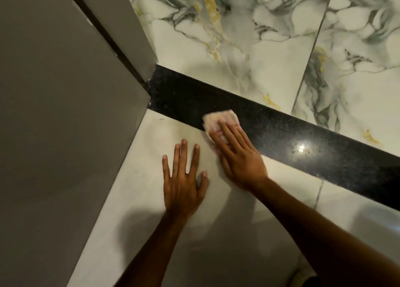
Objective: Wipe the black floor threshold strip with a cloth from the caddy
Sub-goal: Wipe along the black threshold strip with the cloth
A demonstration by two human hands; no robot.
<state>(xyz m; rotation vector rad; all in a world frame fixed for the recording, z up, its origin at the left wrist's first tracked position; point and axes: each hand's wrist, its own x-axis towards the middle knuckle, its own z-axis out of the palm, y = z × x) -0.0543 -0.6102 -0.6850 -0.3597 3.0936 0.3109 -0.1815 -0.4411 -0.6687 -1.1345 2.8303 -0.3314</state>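
Threshold strip: the black threshold strip (281, 132) runs across the floor from the foot of the grey door frame (138, 37) at far left down toward near right, parting the plain pale floor tile (151, 200) on the near side from the veined marble tile (238, 48) beyond.

Cloth: a small pale cloth (218, 118) with pinkish marks lies flat on the strip, partway along from the left end, its near edge spilling onto the pale tile (so the strip's near edge is covered too, I'd judge).

Right hand: the right hand (240, 156) lies palm-down on the cloth, fingers (229, 132) stretched out flat, not curled round it; it pins the cloth by pressure, which suits rubbing a flat surface.

Left hand: the left hand (184, 182) is spread wide on the pale tile just near of the strip, holding nothing; it looks like a prop for the person's weight while leaning over the floor.

Progress: wiping seems to be under way. The stretch to the right carries a bright glint (302, 149); the corner by the frame looks duller, though I cannot tell whether that is dust.

Caddy: not in view.

Risk: the cloth is only pressed, not gripped, so it could bunch or slip out on a quick stroke.
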